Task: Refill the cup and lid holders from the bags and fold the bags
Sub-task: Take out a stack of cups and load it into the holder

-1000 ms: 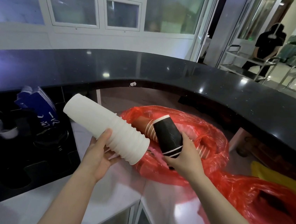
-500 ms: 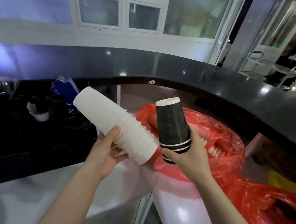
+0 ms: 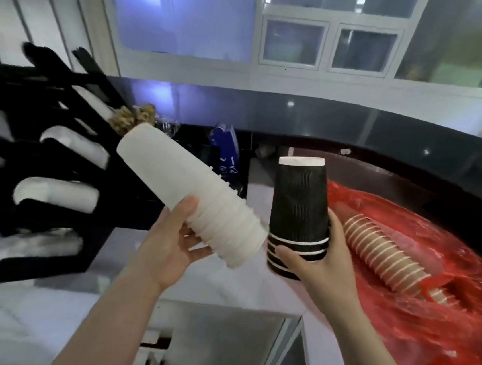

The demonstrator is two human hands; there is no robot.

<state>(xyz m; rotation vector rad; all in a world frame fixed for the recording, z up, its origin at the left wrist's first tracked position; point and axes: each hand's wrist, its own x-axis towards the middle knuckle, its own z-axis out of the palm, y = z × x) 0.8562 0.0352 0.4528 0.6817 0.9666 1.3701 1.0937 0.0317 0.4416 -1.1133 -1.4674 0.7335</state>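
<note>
— While we hold both stacks up, which one sits closer to the black slotted cup holder (image 3: pixel 57 163)?

— Ours in the left hand (image 3: pixel 167 252): the long stack of white ribbed paper cups (image 3: pixel 193 198). Its long axis slants up and away from our fingers, closed bottom end toward the holder, open rims down by our palm. The far end is already near the holder's upper slots.

— And the grip?

— Our left fingers cradle the stack from beneath, with the thumb curled over the top near the rim end. Our right hand (image 3: pixel 314 261) wraps the short stack of black corrugated paper cups with pale rim bands (image 3: pixel 298 215), held upright and upside down, just right of the white stack and farther from the holder.

— What else is right of the holder?

— The crinkled red plastic bag (image 3: pixel 430 291), glossy and thin, lying open, with a row of brown striped paper cups (image 3: pixel 383 256) on its side inside.

— So the next move?

— We judge the white stack goes in first, slid along its own axis. Those slots already show pale cup ends, so we would need a free one.
</note>
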